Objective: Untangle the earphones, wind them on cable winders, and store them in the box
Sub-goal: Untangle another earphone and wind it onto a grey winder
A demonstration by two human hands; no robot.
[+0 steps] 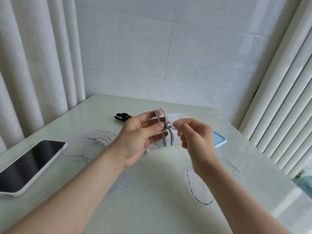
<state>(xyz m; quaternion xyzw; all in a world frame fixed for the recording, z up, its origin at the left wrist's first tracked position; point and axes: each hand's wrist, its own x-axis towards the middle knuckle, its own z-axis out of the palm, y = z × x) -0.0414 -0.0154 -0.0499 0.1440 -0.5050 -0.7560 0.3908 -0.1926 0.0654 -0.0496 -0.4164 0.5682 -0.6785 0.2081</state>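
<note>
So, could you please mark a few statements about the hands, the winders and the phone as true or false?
1. The left hand holds the grey fishbone-shaped cable winder. True.
2. The right hand rests flat on the table. False: it is raised and pinches the lilac earphone cable at the winder.
3. The black cable winder lies on the pale green table. True.
4. The dark-screened phone in a white case lies at the table's right edge. False: it lies at the left edge.
5. The lilac cable is fully wound. False: long loops lie loose on the table.
</note>
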